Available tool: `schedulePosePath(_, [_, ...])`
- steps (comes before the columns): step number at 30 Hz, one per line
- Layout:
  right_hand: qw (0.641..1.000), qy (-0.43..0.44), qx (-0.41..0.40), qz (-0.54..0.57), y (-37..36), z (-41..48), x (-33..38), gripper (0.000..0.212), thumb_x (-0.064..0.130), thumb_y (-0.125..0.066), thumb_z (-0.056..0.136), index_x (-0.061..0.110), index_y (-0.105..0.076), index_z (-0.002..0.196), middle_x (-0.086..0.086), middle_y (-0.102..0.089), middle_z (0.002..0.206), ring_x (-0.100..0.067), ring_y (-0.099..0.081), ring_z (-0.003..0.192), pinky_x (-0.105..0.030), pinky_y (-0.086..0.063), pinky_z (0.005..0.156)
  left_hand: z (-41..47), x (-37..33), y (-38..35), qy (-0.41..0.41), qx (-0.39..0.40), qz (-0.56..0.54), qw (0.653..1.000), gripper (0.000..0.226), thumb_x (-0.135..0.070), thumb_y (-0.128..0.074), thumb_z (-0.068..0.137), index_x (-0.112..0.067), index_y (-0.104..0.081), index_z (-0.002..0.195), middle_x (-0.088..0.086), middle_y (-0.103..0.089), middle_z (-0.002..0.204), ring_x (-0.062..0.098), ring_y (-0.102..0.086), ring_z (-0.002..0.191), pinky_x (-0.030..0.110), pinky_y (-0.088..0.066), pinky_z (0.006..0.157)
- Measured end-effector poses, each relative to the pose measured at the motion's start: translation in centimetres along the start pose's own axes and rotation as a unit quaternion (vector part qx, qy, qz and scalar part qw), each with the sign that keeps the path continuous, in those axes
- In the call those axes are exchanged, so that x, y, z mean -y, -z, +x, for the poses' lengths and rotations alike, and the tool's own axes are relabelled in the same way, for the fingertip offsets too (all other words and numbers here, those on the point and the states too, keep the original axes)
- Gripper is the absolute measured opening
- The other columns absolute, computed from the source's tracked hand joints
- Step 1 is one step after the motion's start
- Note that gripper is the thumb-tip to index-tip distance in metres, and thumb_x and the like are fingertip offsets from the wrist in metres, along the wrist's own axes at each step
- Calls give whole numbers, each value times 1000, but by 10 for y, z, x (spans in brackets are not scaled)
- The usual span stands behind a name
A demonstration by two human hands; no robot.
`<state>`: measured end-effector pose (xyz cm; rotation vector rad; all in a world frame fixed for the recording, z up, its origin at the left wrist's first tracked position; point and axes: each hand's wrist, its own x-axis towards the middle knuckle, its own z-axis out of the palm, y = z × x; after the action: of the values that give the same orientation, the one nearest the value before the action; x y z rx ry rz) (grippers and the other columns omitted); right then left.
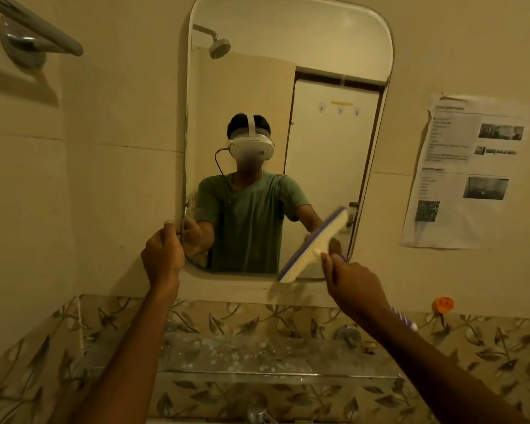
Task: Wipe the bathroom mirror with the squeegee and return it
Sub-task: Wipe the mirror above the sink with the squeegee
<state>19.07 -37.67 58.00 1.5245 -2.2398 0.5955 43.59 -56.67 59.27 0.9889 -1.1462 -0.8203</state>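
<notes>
A tall mirror (288, 71) with rounded corners hangs on the cream tiled wall. My right hand (354, 278) grips the handle of a squeegee (314, 244) with a cream head and a purple blade. The blade lies tilted across the mirror's lower right corner, blurred by motion. The striped end of the handle (403, 319) sticks out below my wrist. My left hand (162, 255) holds the mirror's left edge near the bottom, fingers curled round it.
A glass shelf (257, 359) runs under the mirror, above a chrome tap (256, 408). A printed paper notice (468, 172) is stuck to the wall on the right, an orange hook (443, 304) below it. A towel rail (31, 29) juts out at upper left.
</notes>
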Motion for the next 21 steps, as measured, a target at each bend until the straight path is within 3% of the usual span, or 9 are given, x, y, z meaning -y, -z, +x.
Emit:
schedulePosePath(3, [992,116,27,-36,-3,14,48,26,42,-32,104,24,-51,100,9,-50,74,-4,-51,59,-18,-42,54,-6,1,-3,35,-26,-3,999,35,-32,-40,99,-10,-65,89,10,-57,89,25,-50,85,33,-36,73])
schedulePosePath(6, [976,198,11,-93,-10,27,89,46,49,-23,104,19,-56,96,4,-51,69,-17,-57,59,-33,-49,56,-9,0,-8,37,-43,0,998,40,-31,-39,99,-3,-67,96,11,-58,91,26,-50,85,34,-37,73])
schedulePosePath(9, [968,215,0,-128,-7,36,89,56,51,-20,103,16,-62,100,0,-53,78,-20,-58,68,-37,-52,63,-12,0,-13,30,-60,10,998,43,-32,-37,100,-1,-67,102,12,-59,94,26,-51,87,34,-36,73])
schedulePosePath(12, [958,240,20,-157,8,35,54,41,45,-30,104,18,-56,120,-5,-57,92,-23,-60,77,-36,-51,63,-11,1,-17,31,-79,5,996,44,-32,-36,99,0,-66,97,17,-62,96,30,-54,87,36,-37,71])
schedulePosePath(15, [963,210,44,-161,21,30,12,33,36,-41,103,25,-41,134,0,-44,80,-18,-55,67,-32,-53,57,-10,3,-19,34,-95,3,995,46,-33,-34,99,1,-66,95,17,-62,94,32,-56,90,39,-40,74])
schedulePosePath(18, [970,138,69,-187,31,25,-29,35,49,-30,103,23,-53,106,5,-44,67,-14,-55,60,-30,-54,59,-8,5,-22,33,-104,8,994,45,-32,-34,98,0,-65,94,16,-62,93,31,-57,91,39,-42,75])
schedulePosePath(21, [974,85,66,-200,41,21,-67,50,58,-19,99,23,-47,76,6,-49,62,-9,-47,51,-22,-37,49,-9,10,-24,36,-124,2,992,45,-33,-34,95,0,-66,97,20,-67,102,37,-60,97,46,-48,82])
